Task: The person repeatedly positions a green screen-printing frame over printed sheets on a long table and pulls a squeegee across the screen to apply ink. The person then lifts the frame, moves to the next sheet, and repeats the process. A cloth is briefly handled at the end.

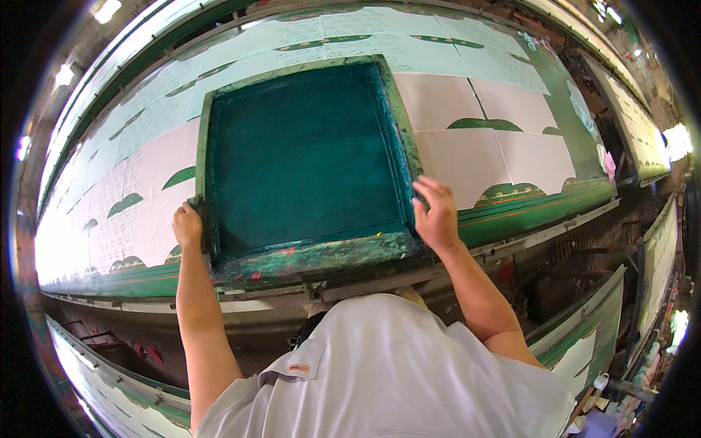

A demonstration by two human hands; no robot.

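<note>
A large square screen frame [307,157] with a dark teal mesh and paint-stained, worn edges lies on a long printing table [511,219]. My left hand [187,223] grips the frame's lower left side, fingers closed around a dark piece at the edge. My right hand [437,212] is at the lower right side of the frame, fingers bent and apart, at or just over the edge. Around the frame, pale pink fabric panels [475,102] and pale mint panels [328,25] lie in rows, printed with green curved shapes and rows of small marks.
More long boards with pale panels stand at the right [621,109] and along the lower left [117,372]. Metal rails edge the main table, with dark framework below. Small clutter [599,420] lies at the lower right.
</note>
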